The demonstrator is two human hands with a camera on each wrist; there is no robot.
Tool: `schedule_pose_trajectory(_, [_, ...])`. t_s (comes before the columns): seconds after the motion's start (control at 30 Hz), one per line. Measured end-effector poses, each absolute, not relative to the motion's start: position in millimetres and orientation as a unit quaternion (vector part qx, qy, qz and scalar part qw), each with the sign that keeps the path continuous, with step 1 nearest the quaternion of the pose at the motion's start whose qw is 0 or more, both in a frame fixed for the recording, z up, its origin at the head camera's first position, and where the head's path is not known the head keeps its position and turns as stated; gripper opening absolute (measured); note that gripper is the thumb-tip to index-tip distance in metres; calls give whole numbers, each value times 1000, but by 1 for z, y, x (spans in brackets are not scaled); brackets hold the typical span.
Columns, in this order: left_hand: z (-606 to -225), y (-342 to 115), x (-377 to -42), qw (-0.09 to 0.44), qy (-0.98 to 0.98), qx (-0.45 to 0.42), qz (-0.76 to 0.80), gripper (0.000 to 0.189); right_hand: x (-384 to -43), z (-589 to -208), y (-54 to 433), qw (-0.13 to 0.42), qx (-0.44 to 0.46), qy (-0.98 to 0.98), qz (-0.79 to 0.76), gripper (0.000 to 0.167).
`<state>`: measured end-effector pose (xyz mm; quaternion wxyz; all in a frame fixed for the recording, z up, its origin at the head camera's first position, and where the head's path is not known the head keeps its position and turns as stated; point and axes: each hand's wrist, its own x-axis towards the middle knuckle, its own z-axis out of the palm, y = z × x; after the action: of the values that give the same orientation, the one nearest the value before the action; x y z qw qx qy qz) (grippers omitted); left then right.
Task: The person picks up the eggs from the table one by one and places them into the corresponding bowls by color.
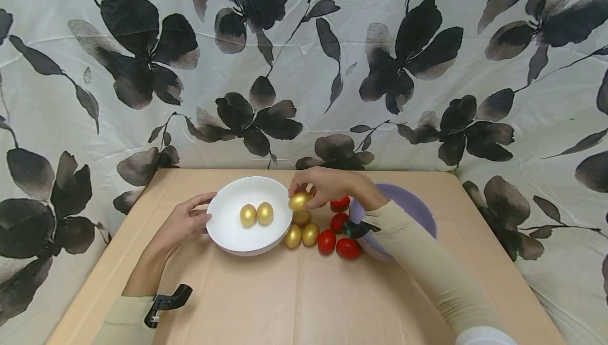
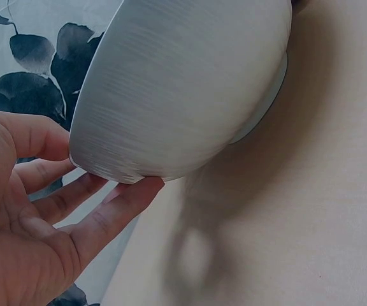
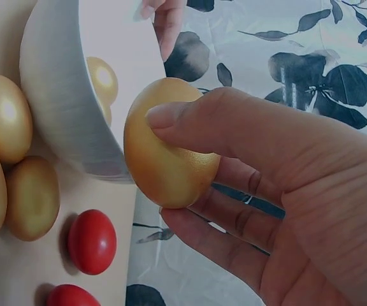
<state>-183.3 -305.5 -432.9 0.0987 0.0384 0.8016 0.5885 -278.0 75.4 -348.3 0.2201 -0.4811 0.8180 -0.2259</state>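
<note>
- From left to right through the head camera, I first see a cream sleeve (image 1: 125, 316) and a black wrist device (image 1: 166, 303) on the person's left arm
- Next comes the left hand (image 1: 187, 222), which grips the side of the white bowl (image 1: 223, 239); in the left wrist view I make out thumb and fingers closed about its rim
- The bowl opens upward, and two gold eggs (image 1: 256, 214) sit side by side near the middle of its inside
- Just beyond the bowl's right rim is the right hand (image 1: 330, 184), reaching in from the right; it pinches one more gold egg (image 1: 299, 201) between thumb and fingers, and I cannot tell whether that egg touches the rim
- Below the held egg, three other gold eggs (image 1: 311, 234) lie bunched on the light wooden table (image 1: 294, 297), close beside the bowl
- Right of those I count four red eggs (image 1: 326, 242), scattered on the table, two of them nearest the person
- Farthest right stands a purple bowl (image 1: 418, 208), partly hidden by the right forearm (image 1: 427, 260); its contents I cannot make out
- Behind everything hangs a pale cloth (image 1: 328, 86) with dark flowers
</note>
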Motion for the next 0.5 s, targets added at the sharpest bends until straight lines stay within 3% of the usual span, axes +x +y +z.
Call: schedule_pose_trajectory(0.5, [-433,-305,-183,96,801,38,589,61,-277,-352,65,226,-474,822,-221,34])
